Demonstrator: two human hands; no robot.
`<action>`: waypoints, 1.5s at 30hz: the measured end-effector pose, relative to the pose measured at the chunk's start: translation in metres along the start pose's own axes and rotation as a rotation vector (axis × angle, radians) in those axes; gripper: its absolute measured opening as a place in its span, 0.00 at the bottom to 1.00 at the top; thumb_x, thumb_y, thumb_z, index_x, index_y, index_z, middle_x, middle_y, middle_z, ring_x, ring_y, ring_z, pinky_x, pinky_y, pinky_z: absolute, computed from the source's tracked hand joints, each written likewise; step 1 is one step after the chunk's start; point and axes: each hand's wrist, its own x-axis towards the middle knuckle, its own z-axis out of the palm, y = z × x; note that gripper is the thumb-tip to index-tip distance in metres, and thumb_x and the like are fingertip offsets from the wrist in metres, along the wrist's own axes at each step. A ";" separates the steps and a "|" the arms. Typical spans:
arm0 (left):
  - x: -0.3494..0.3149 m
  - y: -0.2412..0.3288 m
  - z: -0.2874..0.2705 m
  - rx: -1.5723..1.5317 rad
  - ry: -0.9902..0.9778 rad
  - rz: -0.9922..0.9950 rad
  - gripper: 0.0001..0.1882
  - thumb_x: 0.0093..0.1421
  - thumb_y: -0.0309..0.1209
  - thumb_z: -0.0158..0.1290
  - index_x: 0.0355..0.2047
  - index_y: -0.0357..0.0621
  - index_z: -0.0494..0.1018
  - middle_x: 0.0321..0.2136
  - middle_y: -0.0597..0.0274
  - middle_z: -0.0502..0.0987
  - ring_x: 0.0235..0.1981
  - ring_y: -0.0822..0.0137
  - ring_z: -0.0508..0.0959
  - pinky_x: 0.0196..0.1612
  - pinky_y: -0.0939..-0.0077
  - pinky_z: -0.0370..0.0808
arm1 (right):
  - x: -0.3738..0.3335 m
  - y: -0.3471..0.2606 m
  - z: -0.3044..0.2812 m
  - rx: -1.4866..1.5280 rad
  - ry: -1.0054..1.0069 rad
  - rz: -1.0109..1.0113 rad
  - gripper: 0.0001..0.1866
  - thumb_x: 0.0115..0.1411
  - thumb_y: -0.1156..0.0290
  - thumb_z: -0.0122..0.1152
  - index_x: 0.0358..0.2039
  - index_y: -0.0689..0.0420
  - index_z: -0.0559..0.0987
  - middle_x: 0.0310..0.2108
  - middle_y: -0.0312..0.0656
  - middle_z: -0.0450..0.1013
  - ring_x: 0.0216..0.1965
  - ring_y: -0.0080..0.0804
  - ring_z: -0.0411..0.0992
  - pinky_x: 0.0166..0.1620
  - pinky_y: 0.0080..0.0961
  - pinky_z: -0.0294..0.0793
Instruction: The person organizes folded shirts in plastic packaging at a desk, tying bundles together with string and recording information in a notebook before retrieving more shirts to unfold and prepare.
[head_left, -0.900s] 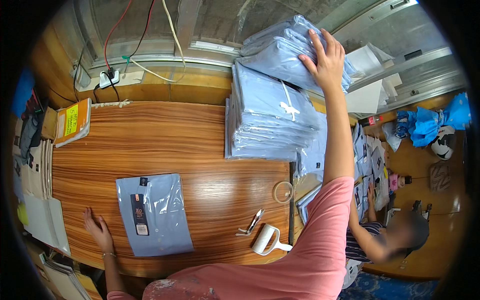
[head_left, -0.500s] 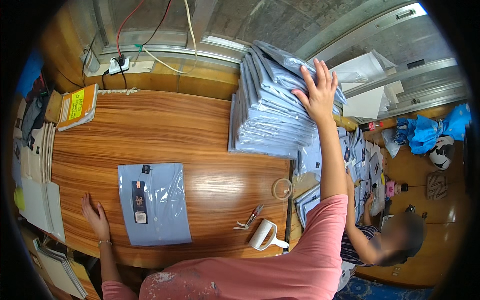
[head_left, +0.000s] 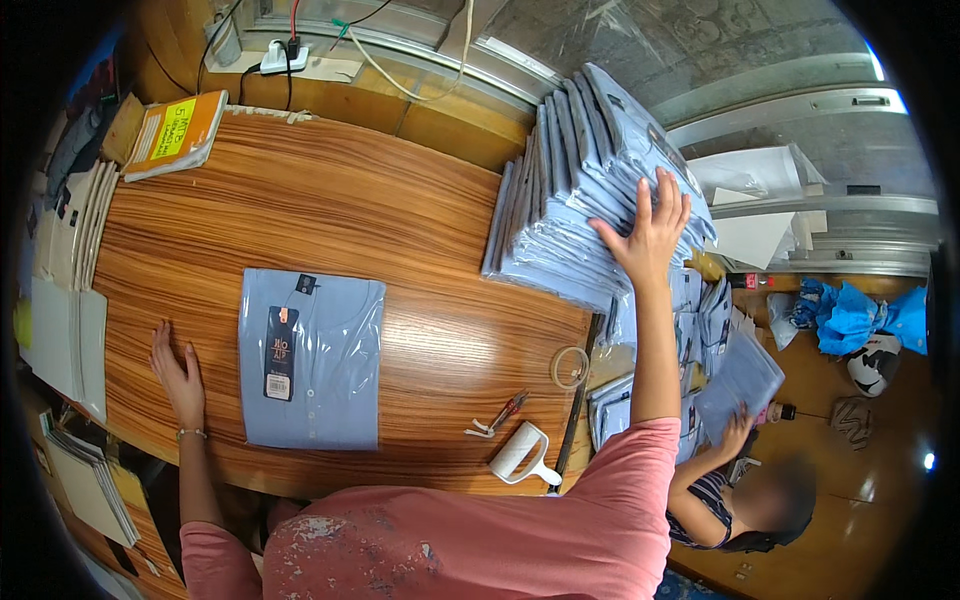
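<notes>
A tall stack of folded light-blue shirts in clear plastic bags point(head_left: 560, 200) leans at the table's far right. My right hand point(head_left: 652, 228) rests on the front of this stack, fingers spread, gripping nothing. One bagged blue shirt point(head_left: 335, 370) lies flat on the wooden table before me, a dark hang tag point(head_left: 279, 355) on its front. Left of that shirt, my left hand point(head_left: 178, 375) lies open on the tabletop, apart from the bag.
A lint roller point(head_left: 520, 455), thread snips point(head_left: 508, 408) and a roll of clear tape point(head_left: 571, 368) lie near the table's right edge. Stacked bagged garments point(head_left: 75, 240) and an orange book point(head_left: 178, 133) line the left. A co-worker point(head_left: 745, 500) sits at right, holding a bagged shirt point(head_left: 740, 385).
The view has shifted and turned slightly. My right hand stays on the stack, now lower on its front face. The co-worker has lifted a bagged shirt.
</notes>
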 end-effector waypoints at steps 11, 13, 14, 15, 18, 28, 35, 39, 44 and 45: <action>-0.003 -0.005 0.001 -0.011 -0.016 0.017 0.24 0.63 0.36 0.41 0.57 0.40 0.56 0.58 0.53 0.58 0.61 0.55 0.53 0.63 0.55 0.41 | 0.061 0.081 0.005 -0.210 0.187 -0.118 0.41 0.43 0.39 0.60 0.54 0.51 0.67 0.44 0.48 0.66 0.42 0.44 0.65 0.45 0.38 0.61; 0.000 -0.006 0.004 -0.013 0.002 0.022 0.24 0.63 0.36 0.41 0.58 0.40 0.56 0.58 0.52 0.58 0.61 0.55 0.54 0.63 0.54 0.41 | 0.069 0.088 0.006 -0.198 0.177 -0.112 0.42 0.43 0.39 0.60 0.54 0.51 0.66 0.44 0.48 0.67 0.41 0.44 0.65 0.45 0.38 0.62; 0.000 -0.005 0.005 -0.017 0.010 0.023 0.24 0.63 0.36 0.41 0.58 0.40 0.55 0.58 0.52 0.58 0.61 0.55 0.53 0.63 0.54 0.42 | 0.071 0.090 0.005 -0.193 0.172 -0.109 0.42 0.42 0.39 0.60 0.54 0.51 0.66 0.44 0.48 0.67 0.41 0.44 0.65 0.45 0.38 0.62; -0.001 -0.005 0.005 -0.019 0.018 0.021 0.24 0.63 0.36 0.41 0.58 0.40 0.55 0.58 0.52 0.58 0.61 0.55 0.53 0.63 0.54 0.42 | 0.073 0.090 0.005 -0.193 0.174 -0.117 0.42 0.42 0.38 0.60 0.55 0.50 0.66 0.44 0.48 0.67 0.41 0.45 0.65 0.44 0.39 0.62; -0.004 -0.006 0.005 -0.003 0.020 0.011 0.25 0.63 0.37 0.41 0.58 0.39 0.54 0.58 0.52 0.58 0.62 0.54 0.53 0.63 0.54 0.42 | 0.069 0.086 0.010 -0.180 0.193 -0.142 0.43 0.42 0.38 0.60 0.55 0.50 0.66 0.44 0.49 0.67 0.40 0.45 0.65 0.44 0.39 0.62; -0.001 -0.009 0.004 -0.014 0.032 0.016 0.25 0.63 0.35 0.42 0.58 0.38 0.55 0.59 0.52 0.56 0.62 0.55 0.53 0.63 0.56 0.46 | 0.072 0.095 0.015 -0.198 0.189 -0.163 0.45 0.42 0.37 0.60 0.56 0.51 0.65 0.43 0.51 0.66 0.41 0.45 0.65 0.44 0.39 0.62; 0.006 0.073 -0.005 -0.633 0.388 0.184 0.25 0.61 0.31 0.45 0.56 0.39 0.52 0.54 0.46 0.60 0.57 0.55 0.60 0.61 0.60 0.54 | 0.074 0.106 0.014 -0.220 0.164 -0.160 0.45 0.41 0.37 0.61 0.56 0.51 0.64 0.43 0.50 0.66 0.42 0.46 0.65 0.44 0.38 0.62; 0.040 0.236 -0.019 -1.104 -0.402 0.439 0.21 0.54 0.26 0.50 0.49 0.36 0.64 0.49 0.52 0.66 0.55 0.59 0.63 0.58 0.68 0.57 | 0.075 0.108 0.019 -0.245 0.180 -0.183 0.44 0.42 0.36 0.59 0.56 0.49 0.65 0.42 0.51 0.67 0.39 0.46 0.65 0.42 0.38 0.63; 0.074 0.374 0.044 -1.194 -0.519 0.548 0.25 0.61 0.43 0.45 0.51 0.36 0.64 0.52 0.49 0.64 0.57 0.56 0.61 0.58 0.65 0.58 | 0.081 0.104 0.018 -0.258 0.202 -0.196 0.42 0.43 0.35 0.56 0.55 0.45 0.66 0.40 0.49 0.67 0.38 0.45 0.66 0.41 0.37 0.63; 0.081 0.399 0.052 -1.161 -0.527 0.483 0.30 0.62 0.50 0.42 0.52 0.34 0.63 0.54 0.46 0.62 0.59 0.54 0.59 0.59 0.64 0.58 | 0.079 0.106 0.018 -0.267 0.215 -0.194 0.42 0.43 0.35 0.56 0.55 0.45 0.66 0.40 0.48 0.68 0.38 0.44 0.66 0.41 0.37 0.63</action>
